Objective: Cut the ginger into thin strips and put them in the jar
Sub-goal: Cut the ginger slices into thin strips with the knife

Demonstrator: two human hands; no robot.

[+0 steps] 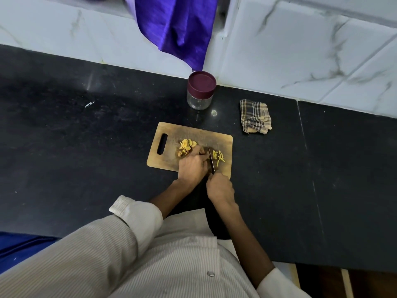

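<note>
— Ginger slices (187,145) lie heaped on the wooden cutting board (169,130), just left of the person's left hand (193,166). The cut strips (219,157) sit right of the knife (211,160), most with their long axis running away from the person.

— And the hands?

— The left hand's fingers are curled down on the board beside the blade; the piece under them is hidden. The right hand (220,188) grips the knife handle, blade pointing away from the person.

— The jar?

— The glass jar (199,91) stands upright beyond the board, maroon lid on, no contents visible. A checked cloth (255,119) lies to its right on the black counter (86,147)
</note>
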